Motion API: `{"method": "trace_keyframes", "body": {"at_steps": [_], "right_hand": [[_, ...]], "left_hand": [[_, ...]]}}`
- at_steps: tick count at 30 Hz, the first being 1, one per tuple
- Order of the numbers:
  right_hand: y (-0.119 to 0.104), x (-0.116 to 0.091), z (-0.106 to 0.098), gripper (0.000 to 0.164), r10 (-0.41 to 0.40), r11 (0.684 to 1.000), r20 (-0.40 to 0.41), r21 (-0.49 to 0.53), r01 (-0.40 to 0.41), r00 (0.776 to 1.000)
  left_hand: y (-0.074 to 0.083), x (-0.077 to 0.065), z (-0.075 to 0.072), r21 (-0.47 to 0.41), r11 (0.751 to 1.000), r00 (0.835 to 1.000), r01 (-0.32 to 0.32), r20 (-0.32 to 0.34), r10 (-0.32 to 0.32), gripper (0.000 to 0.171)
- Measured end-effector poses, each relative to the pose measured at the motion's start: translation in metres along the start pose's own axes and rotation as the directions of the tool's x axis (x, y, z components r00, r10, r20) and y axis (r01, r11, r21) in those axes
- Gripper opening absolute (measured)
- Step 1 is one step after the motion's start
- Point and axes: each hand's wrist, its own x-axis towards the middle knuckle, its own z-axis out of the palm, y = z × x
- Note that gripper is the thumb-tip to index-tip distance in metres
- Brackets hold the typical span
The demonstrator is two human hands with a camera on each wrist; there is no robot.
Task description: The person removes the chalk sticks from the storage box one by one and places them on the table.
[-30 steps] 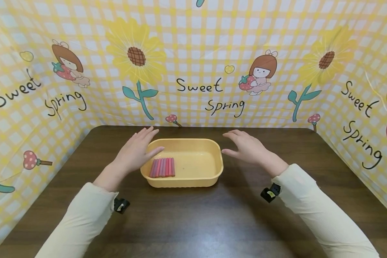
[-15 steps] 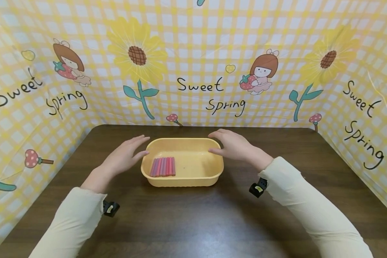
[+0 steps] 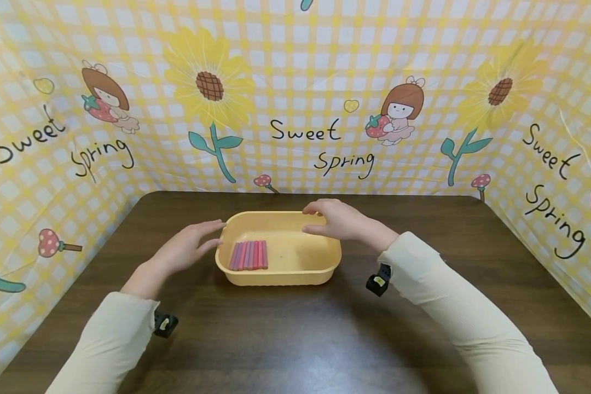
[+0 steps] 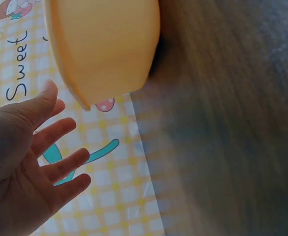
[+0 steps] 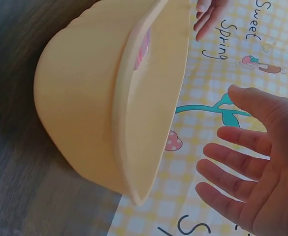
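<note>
A yellow plastic basin with rounded corners stands on the table in the head view. Several pink and purple sticks lie side by side in its left part; their exact kind is unclear. My left hand hovers at the basin's left end, fingers extended, holding nothing. The left wrist view shows those fingers spread apart, clear of the basin wall. Over the basin's right end is my right hand, its fingers loosely extended and holding nothing. In the right wrist view its palm is separate from the rim.
The dark wooden table extends around the basin. A yellow checked cloth printed with sunflowers and lettering hangs behind and on both sides. Each wrist carries a small black camera, such as the one on the right.
My right hand has moved left, from beside the basin to over its right end. The left hand has drawn back left and lower, off the basin's interior. The sticks and basin stay put.
</note>
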Motion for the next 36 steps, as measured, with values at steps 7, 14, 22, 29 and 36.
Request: {"method": "trace_keyframes", "body": {"at_steps": [7,14,22,29,36], "right_hand": [[-0.002,0.011,0.001,0.042,-0.041,0.995,0.031,0.092,0.038,0.999],[-0.004,0.024,0.003,0.038,-0.075,0.985,0.058,0.159,0.065,0.996],[-0.005,0.043,0.004,0.036,-0.076,0.975,0.111,0.215,0.051,0.991],[-0.005,0.058,0.003,0.035,-0.051,0.943,0.176,0.332,-0.011,0.983],[-0.006,0.07,0.006,0.035,-0.022,0.914,0.272,0.396,-0.091,0.962]], "left_hand": [[-0.002,-0.003,0.005,-0.019,1.0,1.0,-0.009,0.015,0.009,0.043],[-0.002,-0.003,0.007,-0.018,1.0,1.0,-0.017,0.012,0.017,0.042],[-0.001,-0.001,0.006,-0.015,1.0,1.0,0.002,0.025,-0.001,0.042],[0.002,0.0,0.004,-0.014,1.0,0.999,0.01,0.043,-0.01,0.041],[0.004,0.0,0.003,-0.009,1.0,0.998,0.022,0.054,-0.021,0.042]]}}
